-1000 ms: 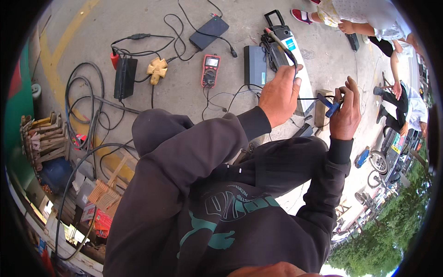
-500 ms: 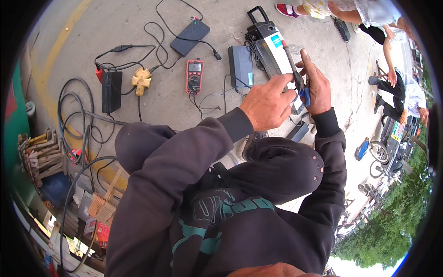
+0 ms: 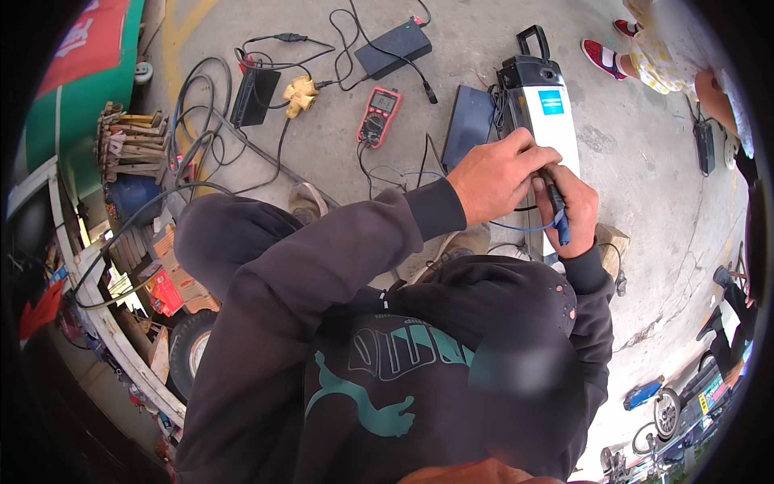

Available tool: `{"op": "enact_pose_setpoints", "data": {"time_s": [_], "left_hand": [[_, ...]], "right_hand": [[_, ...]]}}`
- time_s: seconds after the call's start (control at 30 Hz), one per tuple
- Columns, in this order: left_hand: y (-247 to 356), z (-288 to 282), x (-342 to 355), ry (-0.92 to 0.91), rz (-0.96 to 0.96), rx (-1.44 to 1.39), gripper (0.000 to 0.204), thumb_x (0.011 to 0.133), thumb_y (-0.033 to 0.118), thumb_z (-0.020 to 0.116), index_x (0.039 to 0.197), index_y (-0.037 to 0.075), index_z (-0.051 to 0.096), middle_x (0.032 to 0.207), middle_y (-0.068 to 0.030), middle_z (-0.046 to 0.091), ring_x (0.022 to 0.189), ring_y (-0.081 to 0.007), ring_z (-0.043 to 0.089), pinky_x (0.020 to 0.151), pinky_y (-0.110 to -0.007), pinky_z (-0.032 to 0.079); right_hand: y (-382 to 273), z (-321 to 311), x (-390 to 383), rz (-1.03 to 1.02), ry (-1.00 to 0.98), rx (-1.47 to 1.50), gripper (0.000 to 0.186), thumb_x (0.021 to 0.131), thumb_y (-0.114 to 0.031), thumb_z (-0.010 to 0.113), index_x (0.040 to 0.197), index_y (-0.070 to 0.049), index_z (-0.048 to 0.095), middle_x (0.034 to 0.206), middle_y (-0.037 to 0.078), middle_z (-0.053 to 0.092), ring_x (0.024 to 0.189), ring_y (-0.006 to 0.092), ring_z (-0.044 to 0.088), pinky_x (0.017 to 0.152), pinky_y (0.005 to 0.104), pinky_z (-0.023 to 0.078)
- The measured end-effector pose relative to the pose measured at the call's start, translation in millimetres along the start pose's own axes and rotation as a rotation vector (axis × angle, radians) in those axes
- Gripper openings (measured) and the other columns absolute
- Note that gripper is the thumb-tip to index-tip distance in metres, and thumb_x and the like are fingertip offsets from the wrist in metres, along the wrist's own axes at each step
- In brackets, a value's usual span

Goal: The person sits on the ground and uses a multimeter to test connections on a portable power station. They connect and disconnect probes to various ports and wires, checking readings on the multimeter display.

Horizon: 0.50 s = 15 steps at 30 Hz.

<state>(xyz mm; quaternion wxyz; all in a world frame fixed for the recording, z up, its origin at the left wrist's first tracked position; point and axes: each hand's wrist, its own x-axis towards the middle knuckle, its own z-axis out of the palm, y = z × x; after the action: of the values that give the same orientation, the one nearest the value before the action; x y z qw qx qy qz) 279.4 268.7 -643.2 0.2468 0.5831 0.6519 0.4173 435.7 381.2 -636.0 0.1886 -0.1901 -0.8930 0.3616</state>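
Observation:
My right hand (image 3: 568,202) is closed round a dark, blue-ended tool (image 3: 562,226). My left hand (image 3: 500,173) has its fingers bent together over the top of my right hand; what they hold is hidden. Both are over a long white battery case (image 3: 551,113) with a black handled end and light-blue label, and a blue wire (image 3: 516,228) runs beneath them. Just left of the case lies a dark power brick (image 3: 466,123), with a red multimeter (image 3: 376,113) and its leads farther left.
Two more black bricks (image 3: 392,48) (image 3: 255,94), a yellow multi-socket (image 3: 300,97) and looped cables (image 3: 201,101) lie on the concrete. A cluttered cart (image 3: 129,153) is at left. Someone's red-shoed foot (image 3: 601,56) and legs are top right, another person lower right, bicycles (image 3: 667,411) behind.
My hands have come from apart to together above the white case. The red-tipped dark piece seen between them earlier is now hidden. The view has turned, showing more of the cart.

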Motion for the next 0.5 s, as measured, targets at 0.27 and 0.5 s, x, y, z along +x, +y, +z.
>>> {"op": "enact_pose_setpoints", "data": {"time_s": [0.27,0.5], "left_hand": [[-28,53,40,0.045,-0.053,-0.033,0.058,0.074,0.000,0.074,0.129,0.008,0.057,0.117,-0.0128,0.063,0.093,-0.0312,0.069,0.076,-0.039,0.058],[-58,49,34,0.127,0.090,0.007,0.073,0.066,-0.005,0.072,0.136,0.009,0.057,0.121,-0.0159,0.060,0.097,-0.0343,0.068,0.076,-0.038,0.059]], "right_hand": [[42,-12,3,0.012,-0.022,-0.257,0.041,0.084,-0.017,0.075,0.120,-0.001,0.064,0.084,0.011,0.066,0.069,0.0295,0.067,0.059,0.0375,0.052],[48,19,8,0.044,-0.043,-0.171,0.073,0.066,-0.017,0.077,0.132,0.007,0.054,0.094,0.015,0.065,0.073,0.0312,0.065,0.062,0.0392,0.052]]}}
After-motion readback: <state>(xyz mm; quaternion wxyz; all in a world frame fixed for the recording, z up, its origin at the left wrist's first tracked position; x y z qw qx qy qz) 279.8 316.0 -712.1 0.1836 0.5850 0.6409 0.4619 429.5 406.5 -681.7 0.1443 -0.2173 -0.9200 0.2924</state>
